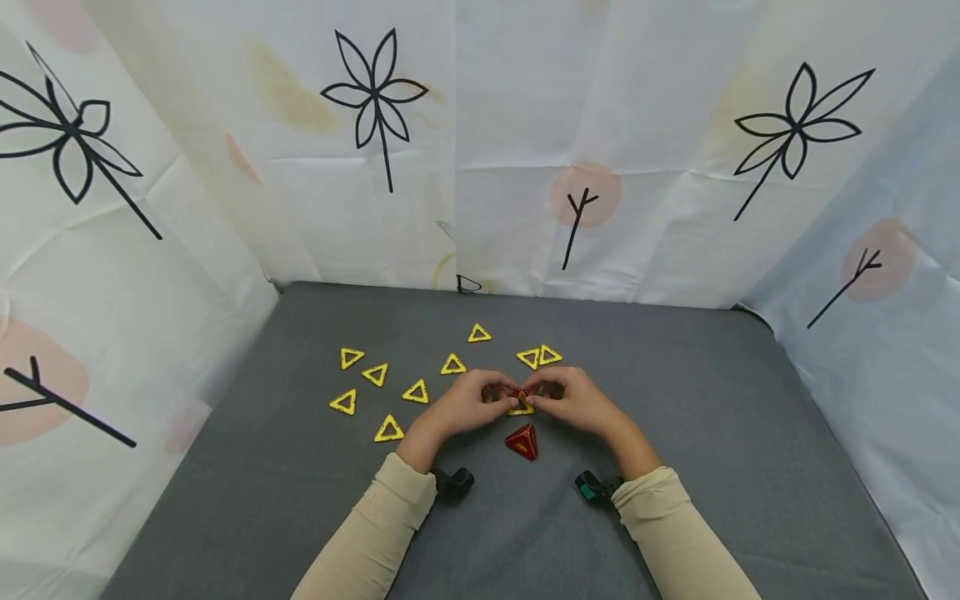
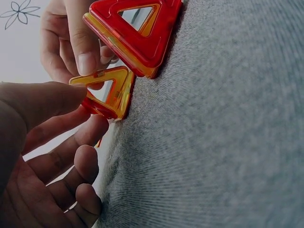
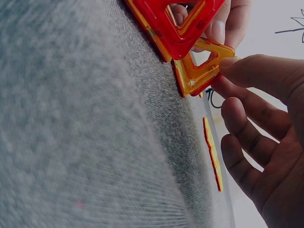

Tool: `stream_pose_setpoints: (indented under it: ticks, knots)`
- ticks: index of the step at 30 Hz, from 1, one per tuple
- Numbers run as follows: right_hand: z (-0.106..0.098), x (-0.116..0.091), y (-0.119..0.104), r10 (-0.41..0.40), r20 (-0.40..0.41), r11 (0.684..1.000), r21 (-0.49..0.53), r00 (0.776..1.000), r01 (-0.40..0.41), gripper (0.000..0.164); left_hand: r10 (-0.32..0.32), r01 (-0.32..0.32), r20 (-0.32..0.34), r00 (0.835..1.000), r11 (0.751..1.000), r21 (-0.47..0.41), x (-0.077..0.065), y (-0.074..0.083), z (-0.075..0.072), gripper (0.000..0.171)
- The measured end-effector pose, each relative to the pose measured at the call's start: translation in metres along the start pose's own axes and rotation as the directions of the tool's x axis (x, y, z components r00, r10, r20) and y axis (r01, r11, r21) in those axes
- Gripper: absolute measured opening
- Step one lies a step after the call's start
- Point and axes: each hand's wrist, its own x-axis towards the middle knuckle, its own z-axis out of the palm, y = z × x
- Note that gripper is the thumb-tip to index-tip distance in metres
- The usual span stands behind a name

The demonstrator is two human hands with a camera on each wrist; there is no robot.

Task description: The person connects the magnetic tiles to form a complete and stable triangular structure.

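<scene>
My left hand (image 1: 467, 404) and right hand (image 1: 573, 402) meet near the middle of the grey table. Between their thumbs and fingertips they pinch a small pyramid of triangular magnetic tiles (image 1: 521, 408), one from each side. A yellow face (image 2: 122, 78) of it shows in the left wrist view, with red tiles behind. Both thumbs press near its top, and the other fingers lie bent behind and beside it. Closer to me stands a second pyramid (image 1: 522, 442), with a red face (image 3: 183, 45) toward the right wrist camera and yellow along its edges.
Several yellow triangular tiles lie flat, mostly to the left, such as one tile (image 1: 388, 429) near my left wrist. Beyond my right hand two tiles (image 1: 538, 357) lie side by side. A patterned cloth (image 1: 510, 225) hangs behind the table (image 1: 712, 400).
</scene>
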Motion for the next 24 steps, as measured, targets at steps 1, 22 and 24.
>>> stream_pose_setpoints:
  ticks: [1,22,24]
  knots:
    - [0.0,0.0,0.0,-0.002,0.003,1.0,-0.001,1.0,0.002,0.013,0.0,0.0,0.002,1.0,1.0,0.0,0.0,0.0,0.0,0.023]
    - [-0.019,0.001,0.008,0.067,-0.102,0.996,-0.052,0.992,-0.073,0.025,-0.036,0.037,0.002,0.999,0.999,-0.014,-0.001,-0.002,-0.002,0.018]
    - [-0.023,0.004,0.012,0.104,-0.126,0.99,-0.081,0.987,-0.115,0.029,-0.043,0.043,-0.002,0.999,0.999,-0.013,-0.001,-0.002,-0.003,0.017]
